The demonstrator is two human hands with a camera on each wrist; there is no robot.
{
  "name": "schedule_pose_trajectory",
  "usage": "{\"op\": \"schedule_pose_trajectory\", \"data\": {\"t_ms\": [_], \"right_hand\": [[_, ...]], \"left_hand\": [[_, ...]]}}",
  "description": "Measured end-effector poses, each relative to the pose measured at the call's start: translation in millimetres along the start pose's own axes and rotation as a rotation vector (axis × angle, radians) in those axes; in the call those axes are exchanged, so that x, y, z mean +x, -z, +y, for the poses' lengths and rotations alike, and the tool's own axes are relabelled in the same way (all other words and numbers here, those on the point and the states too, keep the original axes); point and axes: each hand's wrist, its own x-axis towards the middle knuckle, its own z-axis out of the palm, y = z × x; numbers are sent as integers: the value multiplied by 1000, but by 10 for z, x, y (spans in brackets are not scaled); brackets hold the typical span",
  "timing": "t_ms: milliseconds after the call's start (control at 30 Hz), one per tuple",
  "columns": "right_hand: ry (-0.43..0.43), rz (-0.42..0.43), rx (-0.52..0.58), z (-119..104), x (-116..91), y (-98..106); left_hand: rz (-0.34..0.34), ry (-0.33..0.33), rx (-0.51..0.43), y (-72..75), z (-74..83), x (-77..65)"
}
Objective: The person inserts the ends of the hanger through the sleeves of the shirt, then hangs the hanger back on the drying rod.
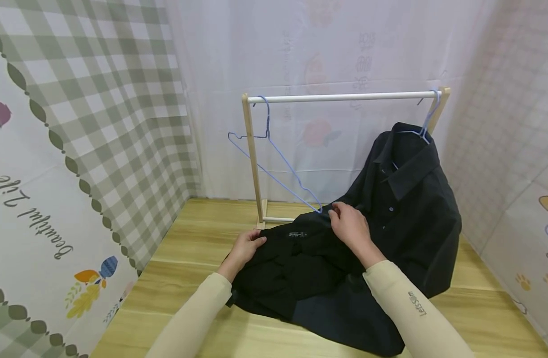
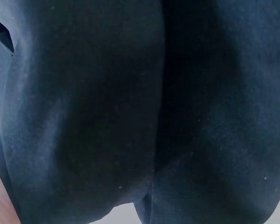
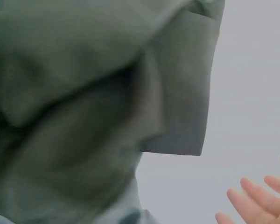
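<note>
A black garment (image 1: 296, 268) with a small printed label near its upper edge lies spread and creased on the table. At its upper left corner, my left hand (image 1: 244, 248) pinches the edge between thumb and fingers. My right hand (image 1: 351, 227) holds the upper right edge, close to the lower end of a bare blue hanger (image 1: 285, 166). Dark cloth (image 2: 98, 112) fills most of the left wrist view. Loose folds of dark fabric (image 3: 182, 84) appear in the right wrist view, with spread fingers (image 3: 256, 200) at the lower right, apart from the cloth.
A small rack with a white rail (image 1: 336, 98) and wooden posts stands at the back of the wood-patterned table (image 1: 175, 258). On its right end a black button shirt (image 1: 412, 199) hangs from another blue hanger (image 1: 428, 119). Patterned cloths (image 1: 135, 99) enclose the sides.
</note>
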Motion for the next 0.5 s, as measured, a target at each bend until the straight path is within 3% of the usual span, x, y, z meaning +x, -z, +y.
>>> {"op": "schedule_pose_trajectory", "data": {"t_ms": [167,367,500], "right_hand": [[87,41,77,-227,246,196],[114,-91,104,-596,506,411],[119,-150,66,-883,660,466]], "left_hand": [[-22,-14,1,14,-6,10],[-23,0,18,26,7,16],[-17,-4,14,27,11,21]]}}
